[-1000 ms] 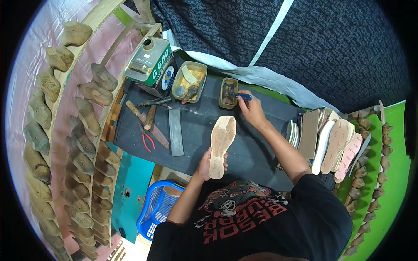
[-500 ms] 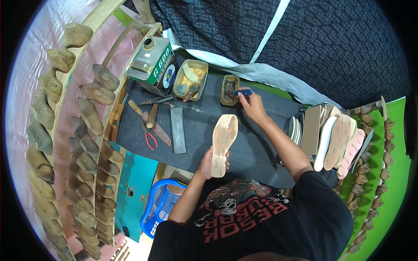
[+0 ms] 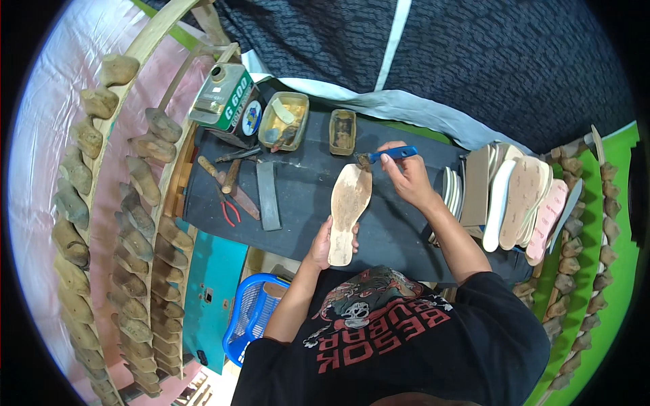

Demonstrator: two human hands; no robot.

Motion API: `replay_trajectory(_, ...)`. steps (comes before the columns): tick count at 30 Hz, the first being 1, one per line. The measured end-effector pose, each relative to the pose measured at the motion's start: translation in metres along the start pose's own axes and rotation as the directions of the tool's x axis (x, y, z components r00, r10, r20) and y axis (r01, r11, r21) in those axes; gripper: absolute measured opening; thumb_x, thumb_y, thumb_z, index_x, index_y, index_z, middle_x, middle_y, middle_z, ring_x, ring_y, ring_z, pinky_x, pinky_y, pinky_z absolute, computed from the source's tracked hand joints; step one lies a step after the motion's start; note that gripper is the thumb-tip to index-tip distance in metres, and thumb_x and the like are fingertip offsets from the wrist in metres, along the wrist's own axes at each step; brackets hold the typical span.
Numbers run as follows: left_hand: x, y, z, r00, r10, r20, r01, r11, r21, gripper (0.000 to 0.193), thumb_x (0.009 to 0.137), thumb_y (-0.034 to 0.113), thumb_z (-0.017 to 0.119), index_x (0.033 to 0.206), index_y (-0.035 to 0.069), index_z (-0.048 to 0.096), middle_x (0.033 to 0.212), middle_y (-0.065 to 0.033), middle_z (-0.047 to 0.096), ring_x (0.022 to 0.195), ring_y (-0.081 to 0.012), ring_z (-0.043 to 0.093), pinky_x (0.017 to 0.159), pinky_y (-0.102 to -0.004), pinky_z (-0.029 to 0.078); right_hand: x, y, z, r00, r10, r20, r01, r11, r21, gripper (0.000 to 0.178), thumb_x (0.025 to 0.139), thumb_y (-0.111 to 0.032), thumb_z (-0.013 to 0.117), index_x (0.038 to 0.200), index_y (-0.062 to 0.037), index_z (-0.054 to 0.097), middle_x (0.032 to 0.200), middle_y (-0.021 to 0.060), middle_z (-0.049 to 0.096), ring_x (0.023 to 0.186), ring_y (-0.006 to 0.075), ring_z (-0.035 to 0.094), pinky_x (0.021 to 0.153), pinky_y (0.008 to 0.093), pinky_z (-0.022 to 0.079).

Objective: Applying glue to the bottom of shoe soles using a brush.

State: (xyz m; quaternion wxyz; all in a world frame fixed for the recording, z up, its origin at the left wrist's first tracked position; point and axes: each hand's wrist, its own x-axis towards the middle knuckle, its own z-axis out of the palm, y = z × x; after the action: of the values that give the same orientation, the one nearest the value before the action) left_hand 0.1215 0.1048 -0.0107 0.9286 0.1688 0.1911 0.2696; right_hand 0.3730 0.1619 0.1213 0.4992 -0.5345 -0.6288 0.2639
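My left hand (image 3: 323, 245) is closed around the narrow heel end of a tan shoe insole (image 3: 351, 203), which points away from me over the dark table. Brownish smears cover the middle of its upper face. In my right hand (image 3: 409, 177) is a brush with a blue handle (image 3: 403, 152). The dark brush head (image 3: 364, 160) is at the insole's broad toe edge, seemingly touching it. Just beyond stands a small rectangular tub (image 3: 342, 132) with brown residue inside.
Left of the insole lie a grey sharpening block (image 3: 268, 196), red-handled pliers (image 3: 229, 211) and a hammer (image 3: 233, 174). A larger tub (image 3: 284, 122) and a green metal can (image 3: 227, 101) stand behind them. Stacked insoles (image 3: 525, 199) are at the right. Racks of shoe lasts (image 3: 139, 220) flank the table.
My right hand has brought the brush out of the small tub and toward me, to the insole's toe edge. My left hand keeps its hold. The whole view has shifted slightly.
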Motion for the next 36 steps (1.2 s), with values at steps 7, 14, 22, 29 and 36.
replay_trajectory(7,0.013,-0.026,0.025,0.997,-0.077,0.009,0.075,0.987,0.144,0.063,0.103,0.059,0.034,0.135,0.006,0.05,0.105,-0.0068,0.06,0.082,-0.0186,0.068,0.074,-0.0354,0.061,-0.04,-0.026,-0.043,0.977,0.139,0.163,-0.117,0.983,-0.14,0.016,0.097,-0.015,0.061,0.104,-0.0002,0.062,0.092,0.0139,0.067,0.077,0.0254,0.067,0.071,0.0351,0.052)
replay_trajectory(14,0.02,-0.046,0.046,0.994,-0.108,-0.03,0.112,0.964,0.243,0.065,0.101,0.062,0.035,0.126,0.006,0.055,0.104,-0.0047,0.061,0.081,-0.0164,0.067,0.074,-0.0341,0.059,-0.06,-0.014,-0.073,0.999,0.052,-0.005,-0.052,0.984,-0.171,0.015,0.095,-0.011,0.063,0.105,-0.0003,0.063,0.091,0.0138,0.067,0.077,0.0256,0.068,0.069,0.0339,0.053)
replay_trajectory(22,0.015,-0.062,0.058,0.995,-0.089,-0.054,0.1,0.958,0.268,0.063,0.102,0.06,0.035,0.125,0.005,0.055,0.101,-0.0042,0.062,0.081,-0.0154,0.066,0.074,-0.0316,0.057,-0.08,-0.024,-0.078,0.969,-0.138,0.204,0.167,0.977,-0.132,0.016,0.092,-0.009,0.065,0.104,0.0,0.062,0.094,0.0161,0.066,0.082,0.0331,0.067,0.074,0.0385,0.053)
replay_trajectory(29,0.011,-0.064,0.062,0.994,-0.08,-0.08,0.104,0.926,0.363,0.062,0.103,0.057,0.035,0.124,0.003,0.057,0.102,-0.0054,0.063,0.082,-0.0159,0.065,0.074,-0.0309,0.055,-0.084,-0.035,-0.081,0.97,-0.166,0.175,0.185,0.978,-0.098,0.015,0.092,-0.008,0.063,0.105,0.0005,0.062,0.096,0.0168,0.066,0.083,0.0343,0.068,0.075,0.0385,0.054)
replay_trajectory(36,0.011,-0.063,0.066,0.993,-0.08,-0.085,0.108,0.909,0.403,0.063,0.104,0.056,0.035,0.121,0.001,0.059,0.103,-0.0068,0.063,0.083,-0.0166,0.066,0.075,-0.032,0.056,-0.092,-0.032,-0.085,0.98,-0.192,0.054,0.197,0.975,-0.107,0.014,0.094,-0.008,0.063,0.105,0.0002,0.062,0.093,0.0147,0.065,0.081,0.0313,0.067,0.073,0.0375,0.053)
